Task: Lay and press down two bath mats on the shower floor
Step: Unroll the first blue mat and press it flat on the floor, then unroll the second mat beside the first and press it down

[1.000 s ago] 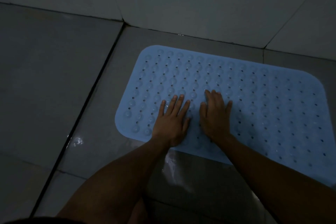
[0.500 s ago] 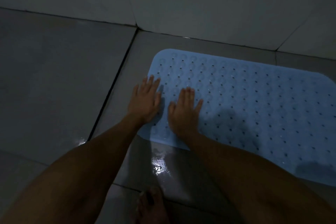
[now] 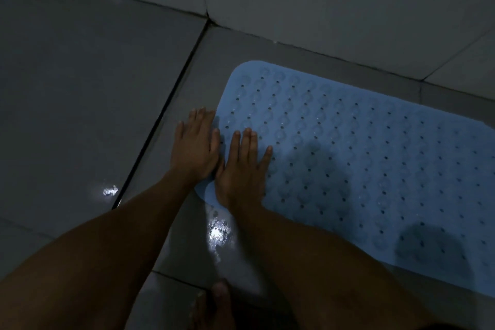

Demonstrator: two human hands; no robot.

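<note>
A light blue bath mat [image 3: 361, 158] with rows of small holes and round bumps lies flat on the grey tiled floor, running off the right edge of the view. My right hand [image 3: 241, 166] presses flat on the mat's near left corner, fingers straight. My left hand [image 3: 194, 146] lies flat at the mat's left edge, partly on the mat and partly on the tile beside it. Only one mat is in view.
The grey wall [image 3: 321, 0] meets the floor just behind the mat. A dark grout line [image 3: 160, 120] runs diagonally left of my hands. The wet tile [image 3: 218, 233] glints below the mat. My bare toes [image 3: 217, 300] show at the bottom edge.
Both hands have slid left across the mat, from its middle-left area to its left edge. My left hand now overhangs onto the tile. The view has shifted left.
</note>
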